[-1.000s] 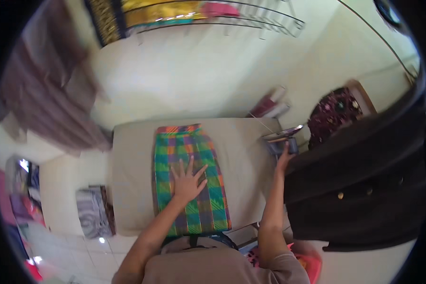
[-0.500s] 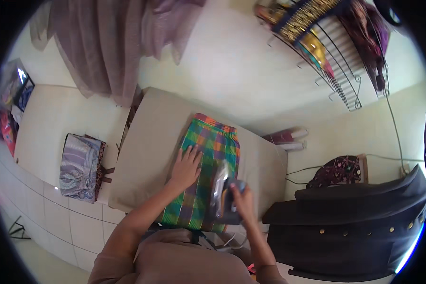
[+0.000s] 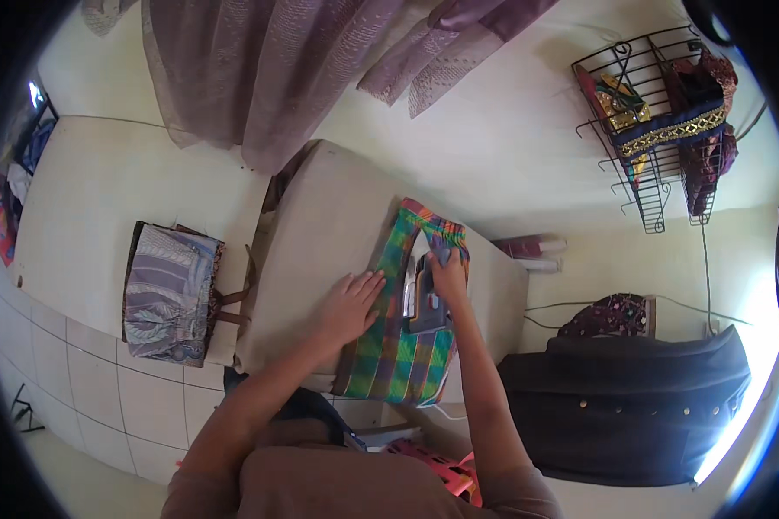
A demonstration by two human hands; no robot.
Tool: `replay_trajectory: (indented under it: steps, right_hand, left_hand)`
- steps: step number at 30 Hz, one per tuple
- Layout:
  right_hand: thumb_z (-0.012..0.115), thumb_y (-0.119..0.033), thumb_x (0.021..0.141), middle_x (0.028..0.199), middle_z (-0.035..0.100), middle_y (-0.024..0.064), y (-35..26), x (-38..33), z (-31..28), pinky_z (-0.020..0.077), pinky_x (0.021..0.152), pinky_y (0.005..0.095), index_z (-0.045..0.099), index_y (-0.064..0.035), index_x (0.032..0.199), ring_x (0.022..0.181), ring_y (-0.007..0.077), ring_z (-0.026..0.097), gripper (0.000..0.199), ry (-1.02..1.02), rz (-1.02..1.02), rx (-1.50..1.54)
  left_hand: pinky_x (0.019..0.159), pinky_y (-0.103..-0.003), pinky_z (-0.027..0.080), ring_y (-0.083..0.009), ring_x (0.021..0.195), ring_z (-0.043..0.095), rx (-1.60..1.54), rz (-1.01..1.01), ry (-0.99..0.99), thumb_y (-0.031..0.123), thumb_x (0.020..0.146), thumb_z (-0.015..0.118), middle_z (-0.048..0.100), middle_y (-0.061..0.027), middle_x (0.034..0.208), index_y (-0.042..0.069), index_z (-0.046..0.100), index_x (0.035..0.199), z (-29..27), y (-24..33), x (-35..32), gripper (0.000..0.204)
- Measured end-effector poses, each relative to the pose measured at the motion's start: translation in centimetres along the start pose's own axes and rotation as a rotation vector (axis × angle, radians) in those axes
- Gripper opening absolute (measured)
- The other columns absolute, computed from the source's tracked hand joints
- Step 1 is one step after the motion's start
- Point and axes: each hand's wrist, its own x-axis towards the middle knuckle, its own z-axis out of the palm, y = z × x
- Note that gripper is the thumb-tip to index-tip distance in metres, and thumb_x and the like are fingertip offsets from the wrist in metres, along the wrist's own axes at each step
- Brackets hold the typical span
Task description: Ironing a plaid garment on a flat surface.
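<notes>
**Iron on the checked cloth, 2 hands at work**

My right hand [image 3: 446,270] is closed around the handle of the iron [image 3: 424,294], which sits flat on the checked cloth [image 3: 407,346], toward its far end. My fingers wrap the top of the handle, so most of the grip is covered; the iron's grey body shows just near of my knuckles. My left hand [image 3: 350,304] lies open, palm down, fingers spread, at the left edge of the same cloth, with the fingertips on the fabric and the heel of the hand on the bare board cover.

The cloth is a green, orange and purple check, spread lengthwise on the beige padded ironing surface [image 3: 320,233], its gathered waistband end far from me and its near end hanging slightly over the near edge. A thin white cord [image 3: 459,415] seems to run off near the near right corner, though it is too fine to follow.

To the left, on a low white ledge [image 3: 86,208], lies a folded stack of grey and lilac clothes [image 3: 169,294]. A mauve curtain [image 3: 260,69] hangs at the far side. On the far right wall a wire rack [image 3: 649,130] holds coloured fabrics, and a dark sofa [image 3: 632,406] stands to the right.
</notes>
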Motion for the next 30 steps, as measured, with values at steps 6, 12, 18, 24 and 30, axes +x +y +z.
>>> replay_trajectory:
  steps: [6, 12, 18, 24, 30]
  right_hand:
    - [0.066, -0.031, 0.081, 0.09, 0.061, 0.0282, -3.2, -13.6, 0.2, 0.0478, 0.072, 0.0464, 0.04, 0.0023, 0.121, 0.085, 0.042, 0.062, 0.058, -0.244, 0.208, 0.111]
    - [0.068, -0.029, 0.078, 0.091, 0.061, 0.0299, -6.2, -12.1, 0.1, 0.0474, 0.074, 0.0466, 0.046, 0.0032, 0.114, 0.089, 0.0456, 0.059, 0.054, -0.207, 0.254, 0.043]
    - [0.069, -0.031, 0.077, 0.099, 0.059, 0.0313, -5.7, -0.3, 2.1, 0.0473, 0.079, 0.0439, 0.043, 0.0066, 0.121, 0.095, 0.0434, 0.059, 0.063, -0.043, 0.125, 0.065]
    - [0.068, -0.031, 0.079, 0.099, 0.06, 0.0305, -5.9, -2.0, 1.5, 0.0473, 0.08, 0.0421, 0.04, 0.0085, 0.124, 0.096, 0.0413, 0.059, 0.066, -0.151, 0.238, 0.121]
    - [0.067, -0.032, 0.08, 0.092, 0.06, 0.0315, -8.3, -13.7, 1.4, 0.0472, 0.077, 0.0453, 0.045, 0.0038, 0.116, 0.092, 0.0462, 0.058, 0.056, -0.269, 0.289, 0.042]
  left_hand:
    - [0.109, -0.043, 0.022, -0.0224, 0.131, 0.033, 0.042, 0.001, -0.003, 0.028, 0.088, 0.046, 0.033, -0.0084, 0.143, 0.005, 0.037, 0.136, -1.4, -2.0, -1.5, 0.054]
    - [0.11, -0.045, 0.02, -0.026, 0.131, 0.032, 0.021, 0.014, 0.012, 0.025, 0.086, 0.047, 0.033, -0.0137, 0.142, 0.0, 0.044, 0.124, -1.2, -2.2, -1.7, 0.046]
    - [0.11, -0.045, 0.02, -0.0279, 0.132, 0.031, 0.016, 0.031, -0.058, 0.022, 0.084, 0.05, 0.033, -0.0156, 0.141, 0.001, 0.048, 0.111, -2.2, -1.7, -1.1, 0.035]
    - [0.109, -0.044, 0.022, -0.0281, 0.131, 0.031, 0.021, 0.007, -0.07, 0.02, 0.087, 0.047, 0.034, -0.0157, 0.14, 0.0, 0.041, 0.125, -3.1, -1.6, -0.6, 0.043]
    - [0.111, -0.043, 0.02, -0.0309, 0.131, 0.031, -0.241, -0.091, 0.049, 0.025, 0.093, 0.04, 0.033, -0.0175, 0.141, 0.002, 0.022, 0.139, -2.2, -2.2, -1.1, 0.055]
